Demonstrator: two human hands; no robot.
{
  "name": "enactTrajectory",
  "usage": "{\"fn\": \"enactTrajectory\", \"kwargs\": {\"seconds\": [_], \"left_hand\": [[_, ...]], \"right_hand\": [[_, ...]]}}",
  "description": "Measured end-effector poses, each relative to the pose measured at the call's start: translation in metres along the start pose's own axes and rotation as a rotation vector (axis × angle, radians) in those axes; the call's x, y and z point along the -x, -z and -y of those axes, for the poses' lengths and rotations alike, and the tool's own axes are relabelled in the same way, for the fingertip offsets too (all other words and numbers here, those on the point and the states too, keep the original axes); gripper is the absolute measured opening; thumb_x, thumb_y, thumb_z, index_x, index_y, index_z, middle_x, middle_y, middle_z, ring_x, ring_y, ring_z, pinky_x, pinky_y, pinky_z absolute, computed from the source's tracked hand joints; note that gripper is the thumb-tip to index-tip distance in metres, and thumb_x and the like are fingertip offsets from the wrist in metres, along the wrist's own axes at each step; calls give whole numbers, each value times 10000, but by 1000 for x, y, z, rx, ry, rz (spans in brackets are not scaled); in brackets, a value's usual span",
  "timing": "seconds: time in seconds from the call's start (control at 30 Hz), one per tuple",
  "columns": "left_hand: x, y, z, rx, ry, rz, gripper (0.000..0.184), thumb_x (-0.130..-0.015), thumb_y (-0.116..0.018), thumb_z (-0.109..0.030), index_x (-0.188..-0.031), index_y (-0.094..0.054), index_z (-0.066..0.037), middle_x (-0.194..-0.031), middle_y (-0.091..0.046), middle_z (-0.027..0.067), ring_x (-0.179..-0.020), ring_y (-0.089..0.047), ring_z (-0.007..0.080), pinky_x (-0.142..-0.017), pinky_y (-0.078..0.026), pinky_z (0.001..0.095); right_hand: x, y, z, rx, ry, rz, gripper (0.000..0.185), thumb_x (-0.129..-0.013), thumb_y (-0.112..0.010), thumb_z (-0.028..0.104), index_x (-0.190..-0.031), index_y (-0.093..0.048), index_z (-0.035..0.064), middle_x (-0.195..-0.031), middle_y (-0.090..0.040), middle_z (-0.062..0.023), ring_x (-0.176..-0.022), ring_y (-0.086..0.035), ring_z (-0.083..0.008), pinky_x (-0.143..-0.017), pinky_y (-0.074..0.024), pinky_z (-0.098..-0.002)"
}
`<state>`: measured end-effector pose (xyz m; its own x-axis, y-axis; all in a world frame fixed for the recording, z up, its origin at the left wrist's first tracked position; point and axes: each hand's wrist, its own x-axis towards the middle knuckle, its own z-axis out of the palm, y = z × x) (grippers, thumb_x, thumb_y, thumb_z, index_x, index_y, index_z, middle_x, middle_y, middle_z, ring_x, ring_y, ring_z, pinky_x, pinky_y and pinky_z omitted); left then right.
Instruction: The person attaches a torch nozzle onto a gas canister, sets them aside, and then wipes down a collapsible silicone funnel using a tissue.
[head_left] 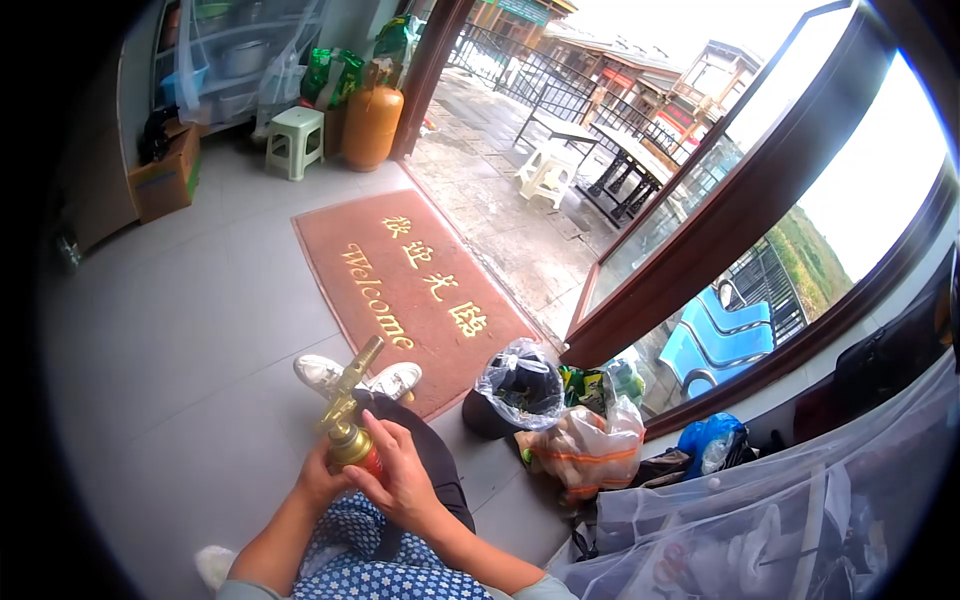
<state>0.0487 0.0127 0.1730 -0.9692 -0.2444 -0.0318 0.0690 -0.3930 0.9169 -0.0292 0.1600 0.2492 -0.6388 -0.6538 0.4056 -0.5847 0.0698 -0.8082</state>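
A gas blowtorch (347, 412) with a brass-coloured head and nozzle sits on top of a small gas canister with a gold collar and a red side. Its nozzle points up and away from me, over my shoes. My left hand (322, 478) is closed round the canister from the left and below. From the right, my right hand (402, 482) grips the same canister, thumb and fingers along its side. The palms cover most of the canister. Under both forearms lies a blue flowered apron (375, 570) on my lap.
A red welcome mat (350, 225) lies before an open glass door (690, 220). To my right stand a lined black bin (490, 412) and plastic bags (590, 450). An orange gas cylinder (373, 128), a white stool (296, 140) and a cardboard box (170, 175) are further back.
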Motion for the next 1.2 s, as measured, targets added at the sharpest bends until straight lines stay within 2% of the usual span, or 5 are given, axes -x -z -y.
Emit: {"fn": "enactTrajectory", "kwargs": {"seconds": [0.3,0.4,0.57,0.73,1.2], "left_hand": [[-3,-30,-23,-348,-274,-159,662,-731,-871,-391,-1180,-539,-35,-1060,-643,72,-974,-630,150,-867,-521,308],[-5,-19,-20,-472,-286,-248,675,-722,-864,-413,-1184,-537,-46,-1043,-640,91,-945,-645,208,-838,-526,356],[-6,-3,-16,-1223,-723,-366,625,-718,-830,-358,-1172,-535,-45,-1014,-622,154,-934,-621,376,-829,-513,484],[-10,-3,-19,-1344,-852,-350,586,-733,-811,-376,-1159,-548,-69,-1052,-619,131,-870,-614,351,-743,-500,453],[-29,-15,-20,-1491,-974,-182,471,-759,-749,-194,-1194,-579,-131,-1195,-628,70,-759,-576,246,-638,-444,382]], "right_hand": [[-1,1,6,48,39,-116,639,-822,-778,216,-1333,-468,-11,-1264,-526,-217,-1182,-530,-356,-992,-445,-417],[1,8,12,-36,-36,-86,591,-848,-763,211,-1312,-474,-14,-1215,-544,-187,-1124,-557,-287,-948,-468,-370],[10,-7,0,-504,-368,-54,455,-918,-711,197,-1255,-481,-4,-1038,-589,-80,-905,-576,-126,-799,-494,-261],[9,-6,-14,-684,-622,-46,291,-968,-649,190,-1138,-493,13,-873,-576,-23,-723,-532,-75,-622,-438,-228],[27,17,-22,-1034,-877,-119,345,-1009,-568,246,-1286,-522,45,-883,-631,-41,-820,-656,-142,-719,-533,-254]]}}
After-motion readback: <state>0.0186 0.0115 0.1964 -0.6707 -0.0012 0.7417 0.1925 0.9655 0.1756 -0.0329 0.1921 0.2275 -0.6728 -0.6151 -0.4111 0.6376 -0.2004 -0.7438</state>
